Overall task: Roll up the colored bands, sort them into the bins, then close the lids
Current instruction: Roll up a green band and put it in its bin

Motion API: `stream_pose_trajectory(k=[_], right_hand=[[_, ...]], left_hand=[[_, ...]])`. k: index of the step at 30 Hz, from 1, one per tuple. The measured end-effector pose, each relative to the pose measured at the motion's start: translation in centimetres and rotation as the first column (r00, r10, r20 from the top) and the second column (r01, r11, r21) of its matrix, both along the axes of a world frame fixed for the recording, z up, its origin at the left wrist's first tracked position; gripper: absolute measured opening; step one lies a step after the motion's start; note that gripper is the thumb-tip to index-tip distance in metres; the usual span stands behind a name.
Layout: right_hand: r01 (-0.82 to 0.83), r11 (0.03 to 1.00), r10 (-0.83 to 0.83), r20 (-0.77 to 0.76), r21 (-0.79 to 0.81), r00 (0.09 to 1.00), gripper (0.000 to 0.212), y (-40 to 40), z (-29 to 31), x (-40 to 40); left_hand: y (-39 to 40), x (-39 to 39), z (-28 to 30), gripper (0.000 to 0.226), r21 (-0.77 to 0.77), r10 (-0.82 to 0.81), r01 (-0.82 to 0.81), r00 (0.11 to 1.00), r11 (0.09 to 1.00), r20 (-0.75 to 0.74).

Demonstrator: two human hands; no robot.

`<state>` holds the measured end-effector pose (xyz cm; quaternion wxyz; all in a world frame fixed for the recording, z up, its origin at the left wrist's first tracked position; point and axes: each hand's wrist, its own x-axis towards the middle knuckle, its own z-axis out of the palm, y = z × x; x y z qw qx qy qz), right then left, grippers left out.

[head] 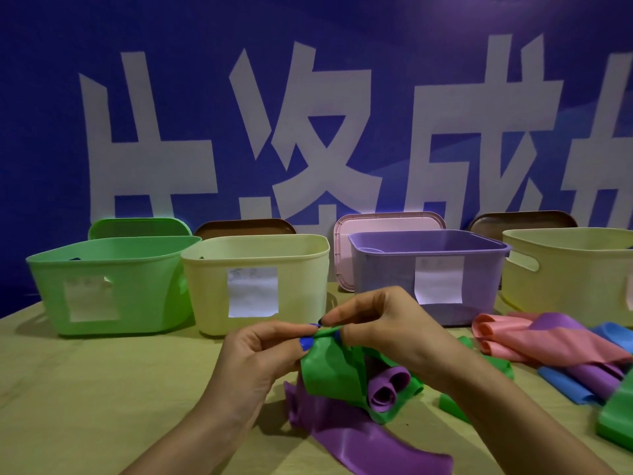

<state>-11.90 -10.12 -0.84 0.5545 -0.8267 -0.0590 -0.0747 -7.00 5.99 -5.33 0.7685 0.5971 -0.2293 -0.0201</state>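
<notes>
Green rubber, a wide band (329,368), hangs from both hands in front of the cream bin (255,286), its top edge bunched between the fingers. The left hand (263,351) pinches that edge with thumb and curled fingers; the right hand (380,323) pinches it just beside, fingertips meeting the left's. Below the green band a purple band (370,437) lies on the table (102,389), partly rolled at one end. Left of the cream bin stands a green bin (109,282); right of it a purple bin (428,269), then a second cream bin (568,269) at the frame edge. All four are open, with lids propped behind them. A loose heap of pink, purple and blue bands (548,351) lies well right of the cream bin, before the purple one.
</notes>
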Motion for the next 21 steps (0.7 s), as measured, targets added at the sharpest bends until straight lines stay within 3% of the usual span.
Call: stream_pose_trajectory(k=[5, 11, 15, 21], right_hand=[[-0.025, 1.000, 0.025, -0.031, 0.008, 0.999, 0.027, -0.10, 0.21, 0.06], [-0.095, 0.992, 0.099, -0.044, 0.079, 0.994, 0.024, -0.44, 0.20, 0.14], [-0.089, 0.992, 0.091, -0.014, 0.093, 0.996, 0.022, -0.47, 0.09, 0.15], [-0.008, 1.000, 0.009, 0.050, -0.023, 0.999, 0.019, 0.26, -0.31, 0.22]], left_hand=[[-0.07, 0.12, -0.11, 0.019, 0.014, 0.026, -0.026, 1.000, 1.000, 0.005], [0.10, -0.10, 0.38, 0.052, -0.062, -0.043, 0.038, 0.996, 0.997, -0.080], [0.11, -0.14, 0.49, 0.048, -0.116, -0.084, 0.069, 0.988, 0.991, -0.128], [0.12, -0.22, 0.58, 0.045, -0.089, -0.091, 0.078, 0.985, 0.993, -0.149]])
